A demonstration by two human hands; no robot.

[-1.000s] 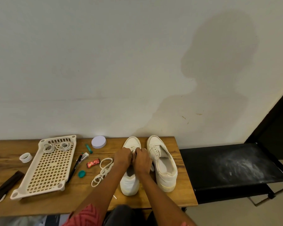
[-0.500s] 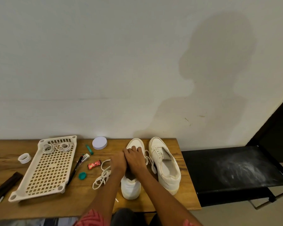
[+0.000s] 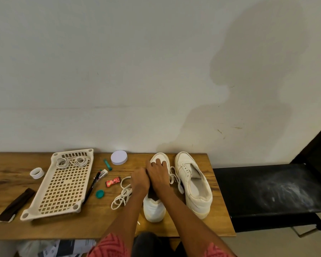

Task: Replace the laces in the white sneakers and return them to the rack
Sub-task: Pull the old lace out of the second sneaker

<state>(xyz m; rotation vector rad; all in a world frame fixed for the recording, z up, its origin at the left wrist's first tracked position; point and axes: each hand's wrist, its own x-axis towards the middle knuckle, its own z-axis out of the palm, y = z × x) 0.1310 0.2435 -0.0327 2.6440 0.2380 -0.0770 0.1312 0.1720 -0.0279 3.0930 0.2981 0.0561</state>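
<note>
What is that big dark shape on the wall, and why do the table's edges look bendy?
In the head view, the dark shape on the wall is a shadow, probably the person's own, so light likely comes from behind; the wide-angle lens bows the table edges; a bright glare spot sits on the round white lid.

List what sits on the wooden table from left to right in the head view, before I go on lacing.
Dark strip → white tape ring → cream rack → black pen → teal cap → white round lid → loose lace → sneaker under both hands → second sneaker.
</note>
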